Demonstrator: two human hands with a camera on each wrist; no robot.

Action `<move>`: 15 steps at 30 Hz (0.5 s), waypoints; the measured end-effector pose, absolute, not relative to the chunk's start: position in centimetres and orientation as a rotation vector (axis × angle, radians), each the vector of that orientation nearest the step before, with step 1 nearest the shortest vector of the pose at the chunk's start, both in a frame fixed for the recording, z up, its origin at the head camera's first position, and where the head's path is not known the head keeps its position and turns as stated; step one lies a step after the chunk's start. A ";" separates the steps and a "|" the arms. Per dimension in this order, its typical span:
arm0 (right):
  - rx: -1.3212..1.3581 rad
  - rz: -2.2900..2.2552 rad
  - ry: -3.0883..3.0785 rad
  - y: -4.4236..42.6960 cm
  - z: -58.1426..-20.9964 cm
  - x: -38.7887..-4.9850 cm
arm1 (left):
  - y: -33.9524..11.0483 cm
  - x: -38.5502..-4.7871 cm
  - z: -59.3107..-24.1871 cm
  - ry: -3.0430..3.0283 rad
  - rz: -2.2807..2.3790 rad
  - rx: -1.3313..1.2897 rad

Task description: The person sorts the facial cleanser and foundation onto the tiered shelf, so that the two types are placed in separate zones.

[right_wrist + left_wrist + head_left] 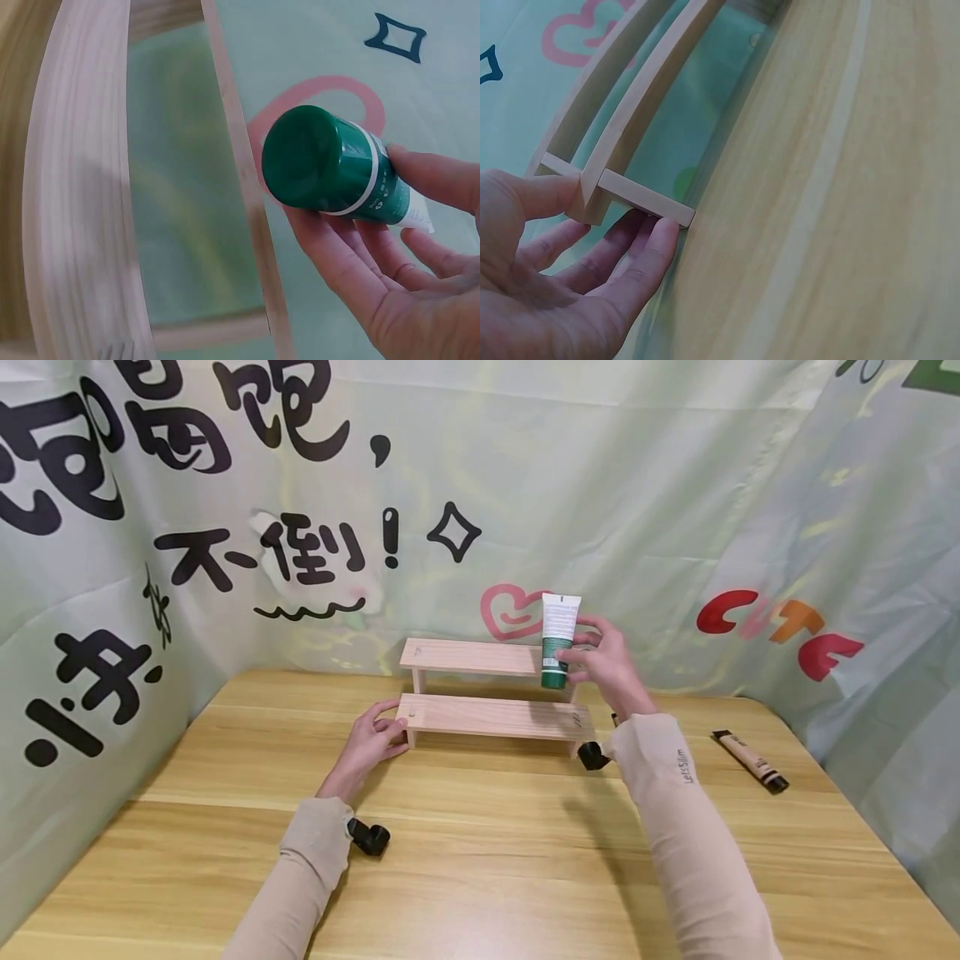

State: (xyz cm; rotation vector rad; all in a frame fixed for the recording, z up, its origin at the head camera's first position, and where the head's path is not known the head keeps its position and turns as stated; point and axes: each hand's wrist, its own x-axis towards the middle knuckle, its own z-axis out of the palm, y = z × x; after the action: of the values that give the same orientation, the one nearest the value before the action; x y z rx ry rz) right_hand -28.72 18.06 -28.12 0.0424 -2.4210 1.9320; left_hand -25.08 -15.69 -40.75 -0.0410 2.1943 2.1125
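Observation:
A white and green tube (pixel 558 625) stands upright, cap down, in my right hand (pixel 609 667), in front of the right end of the wooden rack's upper shelf (pixel 472 657). In the right wrist view, thumb and fingers of the right hand (pixel 405 277) pinch the tube (pixel 322 161) round its green part, cap towards the camera. My left hand (pixel 367 743) is at the left end of the lower shelf (pixel 487 717). The left wrist view shows the left hand (pixel 577 277) with its thumb and fingers gripping the rack's end (pixel 645 196).
A beige tube with dark ends (pixel 750 762) lies on the table (pixel 480 877) at the right. A small dark object (pixel 616 720) is partly hidden behind the right wrist. A printed cloth (pixel 637 485) hangs behind the rack.

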 end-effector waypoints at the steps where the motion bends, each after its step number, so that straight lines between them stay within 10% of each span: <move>1: 0.043 1.941 -2.410 17.7 -28.1 -28.8 | -15.7 -25.1 -40.7 2.193 2.112 -0.044; 15: 0.199 1.963 -2.214 12.7 -27.9 -30.7 | -15.6 -25.0 -40.7 2.188 2.130 -0.081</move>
State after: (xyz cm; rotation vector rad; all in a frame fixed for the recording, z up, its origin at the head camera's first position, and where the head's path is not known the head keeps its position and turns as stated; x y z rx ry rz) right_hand -30.73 12.72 -27.86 0.1985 -2.2138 1.9634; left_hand -25.01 -15.57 -40.67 -0.0805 2.1877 2.1304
